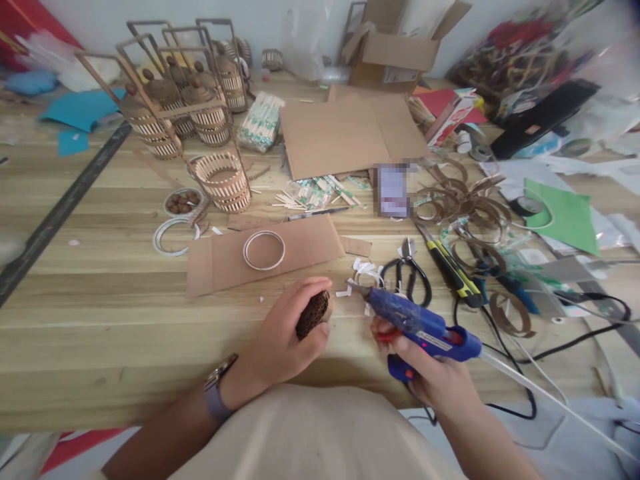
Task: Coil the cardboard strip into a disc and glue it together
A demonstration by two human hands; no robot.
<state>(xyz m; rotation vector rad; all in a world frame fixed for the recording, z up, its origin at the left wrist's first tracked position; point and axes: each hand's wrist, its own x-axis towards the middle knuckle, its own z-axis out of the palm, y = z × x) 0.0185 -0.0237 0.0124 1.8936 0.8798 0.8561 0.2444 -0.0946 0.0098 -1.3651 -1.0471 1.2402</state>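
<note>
Over the near edge of a pale wooden table [125,347], the left hand [283,333] curls round a small, dark-brown, rounded piece with a rough, pitted face [311,317], thumb on one side and fingers on the other. Opposite it, the right hand [433,373] wraps the grip of a blue plastic glue gun with a red trigger [413,317]; whether the trigger is squeezed, I cannot tell. The nozzle points toward the brown piece but stands apart from it, and a long white glue stick [540,393] runs from the gun's back.

Just beyond the hands, a thin, pale, round ring [265,268] lies loose on a flat brown cardboard strip [310,250]. Farther left stands an open, pale-slatted basket [227,193] without a lid; behind it are several slatted baskets with knobbed brown lids [207,123]. Those lidded ones look finished; the open basket seems incomplete, and the held piece appears separate from any basket.
</note>
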